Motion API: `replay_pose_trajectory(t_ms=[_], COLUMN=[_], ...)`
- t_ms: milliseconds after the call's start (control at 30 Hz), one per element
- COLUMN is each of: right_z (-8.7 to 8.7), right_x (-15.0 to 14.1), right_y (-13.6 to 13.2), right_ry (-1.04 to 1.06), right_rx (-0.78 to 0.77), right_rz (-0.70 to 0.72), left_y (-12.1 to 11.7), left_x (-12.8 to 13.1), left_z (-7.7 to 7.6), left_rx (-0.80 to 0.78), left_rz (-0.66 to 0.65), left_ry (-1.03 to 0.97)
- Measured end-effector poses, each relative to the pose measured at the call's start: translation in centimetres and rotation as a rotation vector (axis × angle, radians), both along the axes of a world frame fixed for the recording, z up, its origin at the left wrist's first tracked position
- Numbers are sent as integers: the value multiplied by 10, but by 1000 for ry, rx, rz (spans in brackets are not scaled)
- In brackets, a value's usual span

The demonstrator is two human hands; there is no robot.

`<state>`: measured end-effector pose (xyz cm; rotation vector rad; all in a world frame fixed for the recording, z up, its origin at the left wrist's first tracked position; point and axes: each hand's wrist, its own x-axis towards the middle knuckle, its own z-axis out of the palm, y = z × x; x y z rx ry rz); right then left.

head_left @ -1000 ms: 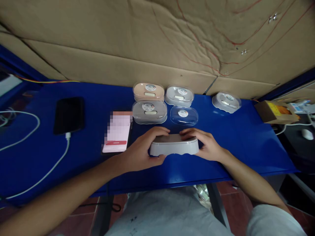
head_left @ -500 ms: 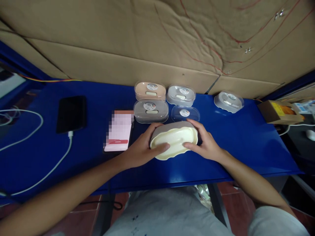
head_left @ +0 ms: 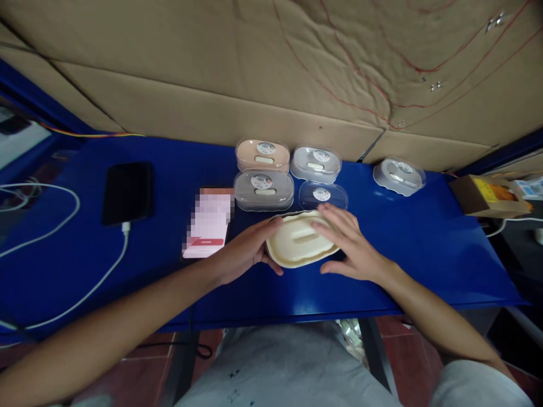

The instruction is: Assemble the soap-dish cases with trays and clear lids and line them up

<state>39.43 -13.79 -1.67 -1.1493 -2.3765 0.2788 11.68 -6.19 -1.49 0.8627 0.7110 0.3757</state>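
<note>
A cream oval soap dish (head_left: 299, 246) with a wavy rim is above the near part of the table, its cream face turned up toward me. My left hand (head_left: 257, 249) grips its left end, thumb on the rim and fingers underneath. Over the dish's right end lies my right hand (head_left: 350, 243), its fingers stretched out and its thumb apart; whether the fingertips press on the dish I cannot tell. Just behind it lies a clear oval lid (head_left: 335, 195) with a round label. The dish's underside is hidden.
Behind are a peach box (head_left: 246, 155), a dark grey box (head_left: 246, 195) and a light grey box (head_left: 299, 164), with another grey box (head_left: 392, 181) farther right. A lit phone (head_left: 207, 226), a black device (head_left: 127, 195) on a white cable, and a carton (head_left: 466, 195) flank them.
The soap dish has tipped so its cream face turns more upward. My left thumb has moved to the rim, and my right hand has loosened, fingers now stretched over the dish.
</note>
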Motion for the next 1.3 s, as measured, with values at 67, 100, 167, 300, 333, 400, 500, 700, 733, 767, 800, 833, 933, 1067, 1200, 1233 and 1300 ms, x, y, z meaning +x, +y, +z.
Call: replay_pose_trajectory(t_ms=[67,100,167,300,333,400,500,700,733,767,800,833,933,1067,1200,1233,1300], right_z=[2,2,2,0,0,-1,-2,-3,-3,-3,-2,-2,0,4,5,4,1], right_x=[-3,-4,-7,-9,-9,-10,-11,-13,-14,-14,-15,-15,-17,-19,-19,-20,-20], right_y=[-2,-3,-4,-3,-3,-3,-5,-6,-6,-6,-6,-6,-6,-7,-8,-8,-8], right_ry=[-58,-57,-15,141,177,194,119,48,51,58,64,68,56,40,29,23,12], right_rx=[10,7,-5,-73,-91,-110,-115,-118,-111,-102,-94,-88,-90,-100,-104,-101,-95], right_rz=[100,126,145,133,125,104,89,90,88,87,88,90,92,101,117,119,123], left_y=[1,2,4,7,8,9,10,12,13,13,13,13,12,11,12,12,11], left_x=[-1,-1,-2,-3,-3,-3,-3,-4,-4,-4,-4,-5,-5,-5,-7,-7,-8], left_z=[-2,-2,-3,-5,-4,-4,-2,-4,-4,-5,-6,-6,-6,-8,-11,-12,-11], left_rx=[-34,-57,-104,-145,-144,-141,-142,-173,-173,-171,-169,-168,-172,-179,-174,-175,-177], left_rz=[-14,-31,-76,-94,-85,-70,-39,-12,-13,-13,-14,-14,-6,12,8,5,-2], left_ry=[-9,-16,-49,-108,-116,-123,-122,-142,-148,-155,-160,-165,-167,-155,-176,-182,-186])
